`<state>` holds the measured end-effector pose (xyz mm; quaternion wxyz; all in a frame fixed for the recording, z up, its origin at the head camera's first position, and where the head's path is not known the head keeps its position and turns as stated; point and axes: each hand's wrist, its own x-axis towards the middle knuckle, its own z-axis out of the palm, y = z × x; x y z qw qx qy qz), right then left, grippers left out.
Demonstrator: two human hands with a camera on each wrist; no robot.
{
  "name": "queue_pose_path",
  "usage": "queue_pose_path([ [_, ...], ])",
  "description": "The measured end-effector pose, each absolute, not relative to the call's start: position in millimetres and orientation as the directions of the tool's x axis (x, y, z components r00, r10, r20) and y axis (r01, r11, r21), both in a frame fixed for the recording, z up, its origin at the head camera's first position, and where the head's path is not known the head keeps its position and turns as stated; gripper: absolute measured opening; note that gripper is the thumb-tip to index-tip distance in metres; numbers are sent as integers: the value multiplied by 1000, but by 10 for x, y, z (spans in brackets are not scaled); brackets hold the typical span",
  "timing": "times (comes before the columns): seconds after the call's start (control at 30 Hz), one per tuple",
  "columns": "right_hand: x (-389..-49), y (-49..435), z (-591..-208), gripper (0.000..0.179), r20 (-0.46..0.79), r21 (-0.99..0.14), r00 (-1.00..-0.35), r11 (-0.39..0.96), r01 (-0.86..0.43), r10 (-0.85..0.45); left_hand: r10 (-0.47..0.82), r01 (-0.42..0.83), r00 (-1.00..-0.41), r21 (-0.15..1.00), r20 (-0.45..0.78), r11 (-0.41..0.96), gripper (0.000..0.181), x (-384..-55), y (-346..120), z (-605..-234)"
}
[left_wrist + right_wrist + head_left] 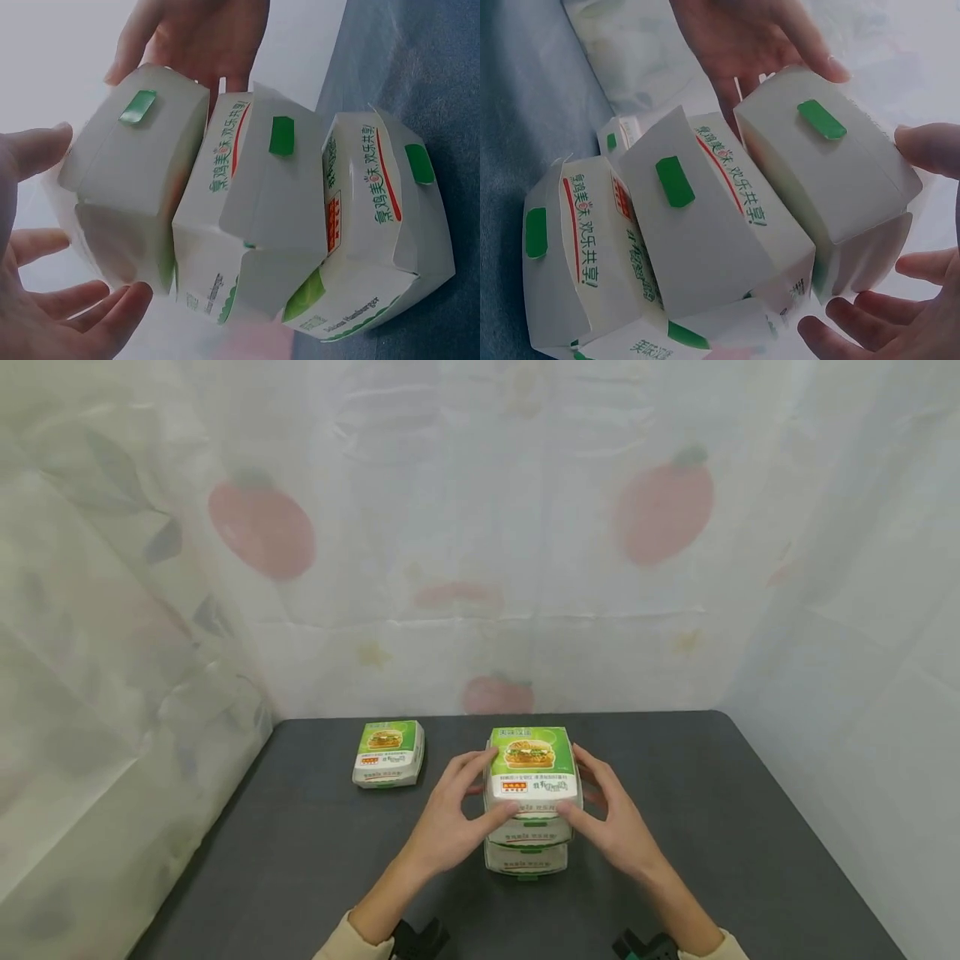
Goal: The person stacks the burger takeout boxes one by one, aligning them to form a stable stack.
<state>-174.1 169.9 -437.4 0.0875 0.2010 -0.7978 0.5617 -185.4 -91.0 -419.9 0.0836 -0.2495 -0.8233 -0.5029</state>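
Three burger boxes form a stack near the middle of the table. The top burger box [531, 768] has a green lid with a burger picture. My left hand [450, 822] grips its left side, thumb at the front edge. On the opposite side my right hand [617, 822] holds it the same way. Directly below sits the middle burger box [281, 187], and under that the bottom burger box [592, 259] rests on the table. Both wrist views show green tabs on the boxes' front flaps. The top box sits slightly askew over the middle one.
Another burger box [388, 754] lies on the dark table [300, 868], left of the stack near the back edge. A pale curtain [480, 527] with fruit prints hangs behind the table and along both sides.
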Motion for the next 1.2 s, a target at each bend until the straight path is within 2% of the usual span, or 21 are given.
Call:
queue_pose_path([
  [0.17,-1736,1696,-4385,79,355,-869,-911,284,-405,-212,338,503,-855,789,394,354,68,-1852,-961,-4182],
  [0.47,-1720,1668,-4399,80,353,-868,-914,294,-400,-202,275,484,-874,775,401,407,57,-1922,-1201,-4145],
  [0.77,-1706,1623,-4387,80,361,-864,-912,298,-405,-195,148,424,-900,744,410,517,54,-2173,-1545,-4246],
  [1.2,-1690,1605,-4354,86,340,-863,-923,332,-381,-178,25,370,-890,687,456,626,49,-2539,-2019,-4438],
])
